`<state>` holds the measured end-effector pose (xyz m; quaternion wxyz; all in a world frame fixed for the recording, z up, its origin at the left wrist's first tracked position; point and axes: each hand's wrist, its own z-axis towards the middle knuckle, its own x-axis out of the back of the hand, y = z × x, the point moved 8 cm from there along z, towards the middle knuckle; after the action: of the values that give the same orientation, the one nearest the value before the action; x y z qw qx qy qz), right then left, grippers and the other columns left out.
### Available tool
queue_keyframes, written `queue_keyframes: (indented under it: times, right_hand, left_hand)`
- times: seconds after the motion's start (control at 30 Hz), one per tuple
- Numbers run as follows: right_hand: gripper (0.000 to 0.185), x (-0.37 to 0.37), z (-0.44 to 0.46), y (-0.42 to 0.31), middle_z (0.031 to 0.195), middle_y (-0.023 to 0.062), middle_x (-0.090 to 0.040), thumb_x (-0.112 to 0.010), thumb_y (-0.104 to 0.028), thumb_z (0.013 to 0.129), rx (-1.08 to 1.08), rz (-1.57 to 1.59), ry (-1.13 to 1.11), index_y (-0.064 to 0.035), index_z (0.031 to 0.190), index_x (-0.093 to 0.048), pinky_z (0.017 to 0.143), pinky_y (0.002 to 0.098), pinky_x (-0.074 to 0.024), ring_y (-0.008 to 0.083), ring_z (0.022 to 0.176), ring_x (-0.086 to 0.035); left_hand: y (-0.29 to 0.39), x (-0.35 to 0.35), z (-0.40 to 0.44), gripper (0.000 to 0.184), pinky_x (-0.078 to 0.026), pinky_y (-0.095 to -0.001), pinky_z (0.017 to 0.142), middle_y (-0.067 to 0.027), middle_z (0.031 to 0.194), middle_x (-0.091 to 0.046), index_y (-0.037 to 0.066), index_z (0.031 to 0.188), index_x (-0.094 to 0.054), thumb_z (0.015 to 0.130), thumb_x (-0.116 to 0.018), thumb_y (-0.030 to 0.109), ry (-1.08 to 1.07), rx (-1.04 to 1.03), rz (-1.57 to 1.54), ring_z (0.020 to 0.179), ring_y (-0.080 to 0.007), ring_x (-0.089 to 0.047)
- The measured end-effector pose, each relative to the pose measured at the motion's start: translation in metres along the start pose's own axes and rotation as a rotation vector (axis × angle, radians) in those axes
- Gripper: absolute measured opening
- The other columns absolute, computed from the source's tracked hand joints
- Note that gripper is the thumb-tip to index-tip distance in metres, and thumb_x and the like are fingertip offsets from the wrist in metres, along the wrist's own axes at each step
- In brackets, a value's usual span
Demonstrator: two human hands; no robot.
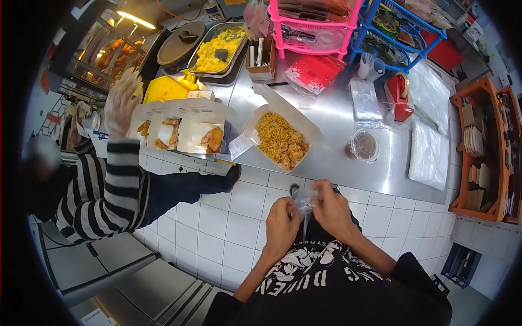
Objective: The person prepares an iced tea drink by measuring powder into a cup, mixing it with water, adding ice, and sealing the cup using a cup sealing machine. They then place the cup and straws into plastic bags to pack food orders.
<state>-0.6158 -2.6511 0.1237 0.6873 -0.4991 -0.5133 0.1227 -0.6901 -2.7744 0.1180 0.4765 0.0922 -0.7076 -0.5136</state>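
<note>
My left hand point(281, 221) and my right hand point(331, 207) are close together in front of my shirt, fingers pinched. Between them they hold a small crumpled piece of clear plastic point(305, 201); whether it is a bag or a wrapper I cannot tell. Just beyond them, at the counter's near edge, sits an open paper box point(312, 122) with noodles point(274, 132) and fried pieces point(292, 151) inside. A receipt point(240, 145) leans at its left side. To the right stands a clear round lidded cup point(364, 145) of brown liquid.
A steel counter point(337, 174) spans the front. Open boxes of fried food point(213, 138) stand left, beside a co-worker in a striped sleeve point(126, 176) and a clear glove point(124, 100). Behind are a yellow food tray point(220, 50), pink rack point(312, 49), blue rack point(386, 57) and red tape dispenser point(401, 100).
</note>
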Motion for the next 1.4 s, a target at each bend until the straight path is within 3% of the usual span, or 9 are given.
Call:
queue_keyframes:
  times: [0.33, 0.43, 0.6, 0.7, 0.83, 0.97, 1.1, 1.27, 1.4]
  right_hand:
    - [0.037, 0.002, -0.012, -0.022, 0.058, 0.0114, -0.057, -0.061, -0.007, 0.081, 0.055, 0.058, -0.176, -0.0062, 0.112, -0.041, 0.05, 0.0434, -0.0461, 0.0329, 0.053, -0.06]
    - [0.038, 0.026, 0.001, 0.029, 0.058, 0.0123, -0.057, -0.061, -0.007, 0.081, -0.189, -0.053, -0.161, -0.0066, 0.113, -0.04, 0.051, 0.0446, -0.0462, 0.0355, 0.053, -0.06]
    - [0.04, 0.01, -0.013, -0.027, 0.058, 0.0122, -0.057, -0.06, -0.011, 0.08, -0.082, -0.023, -0.185, -0.0075, 0.115, -0.041, 0.052, 0.0464, -0.0468, 0.0353, 0.055, -0.06]
    - [0.041, 0.048, 0.009, 0.047, 0.058, 0.0128, -0.057, -0.06, -0.011, 0.079, -0.336, -0.03, -0.038, -0.008, 0.116, -0.041, 0.054, 0.0475, -0.0472, 0.0366, 0.057, -0.061]
    - [0.044, 0.02, -0.014, 0.002, 0.058, 0.012, -0.059, -0.059, -0.012, 0.081, -0.144, -0.109, -0.07, -0.0088, 0.12, -0.041, 0.052, 0.0481, -0.047, 0.0356, 0.057, -0.062]
    - [0.046, 0.051, 0.004, 0.056, 0.063, 0.0128, -0.06, -0.062, -0.015, 0.082, -0.416, -0.101, 0.01, -0.0085, 0.122, -0.041, 0.058, 0.047, -0.0473, 0.0363, 0.063, -0.063]
    - [0.046, 0.038, -0.001, 0.048, 0.064, 0.0127, -0.061, -0.062, -0.011, 0.08, -0.297, 0.047, -0.105, -0.0086, 0.122, -0.043, 0.062, 0.0466, -0.0469, 0.0372, 0.066, -0.062]
    - [0.048, 0.045, 0.003, 0.039, 0.064, 0.0115, -0.059, -0.063, -0.006, 0.077, -0.235, -0.037, -0.169, -0.0069, 0.122, -0.045, 0.058, 0.0385, -0.0467, 0.0294, 0.06, -0.061]
    - [0.049, 0.034, -0.004, 0.041, 0.064, 0.0118, -0.058, -0.066, -0.009, 0.077, -0.123, -0.254, -0.213, -0.0069, 0.122, -0.048, 0.06, 0.0357, -0.0473, 0.0268, 0.063, -0.061]
  left_hand:
    - [0.029, 0.003, -0.003, 0.019, -0.046, -0.0331, 0.057, -0.0129, 0.071, -0.052, -0.002, 0.092, -0.052, 0.076, -0.06, -0.008, 0.033, -0.174, -0.093, 0.062, -0.0237, -0.055]
    - [0.005, 0.008, -0.011, 0.02, -0.046, -0.033, 0.057, -0.0135, 0.07, -0.053, -0.002, 0.092, -0.052, 0.076, -0.06, -0.008, -0.12, -0.011, 0.004, 0.063, -0.027, -0.056]
    - [0.039, 0.004, 0.001, 0.018, -0.045, -0.0308, 0.056, -0.0105, 0.065, -0.05, -0.002, 0.09, -0.051, 0.076, -0.06, -0.008, 0.054, -0.262, -0.06, 0.056, -0.0186, -0.05]
    - [-0.001, 0.012, -0.004, 0.019, -0.045, -0.0294, 0.059, -0.0098, 0.068, -0.051, -0.002, 0.09, -0.051, 0.075, -0.06, -0.009, -0.009, 0.115, -0.14, 0.06, -0.0177, -0.05]
    - [0.026, 0.002, -0.003, 0.014, -0.042, -0.0287, 0.051, -0.0086, 0.07, -0.05, -0.002, 0.088, -0.05, 0.079, -0.059, -0.008, 0.077, -0.146, -0.111, 0.058, -0.0145, -0.048]
    - [0.001, 0.014, -0.004, 0.018, -0.044, -0.0285, 0.058, -0.0082, 0.07, -0.049, -0.002, 0.084, -0.047, 0.075, -0.059, -0.01, 0.11, 0.021, -0.224, 0.063, -0.0138, -0.048]
    - [0.018, 0.002, -0.005, 0.018, -0.044, -0.0318, 0.066, -0.0119, 0.079, -0.048, -0.001, 0.079, -0.047, 0.071, -0.055, -0.014, 0.077, -0.167, -0.082, 0.074, -0.0246, -0.052]
    - [0.035, -0.006, 0.009, 0.036, -0.048, -0.0369, 0.076, -0.0158, 0.124, -0.056, 0.001, 0.101, -0.065, 0.072, -0.052, -0.016, -0.151, -0.314, 0.121, 0.095, -0.0321, -0.055]
    - [0.031, -0.016, 0.011, 0.05, -0.044, -0.0377, 0.09, -0.0182, 0.122, -0.058, -0.001, 0.114, -0.062, 0.071, -0.045, -0.02, -0.139, -0.229, 0.008, 0.107, -0.0344, -0.055]
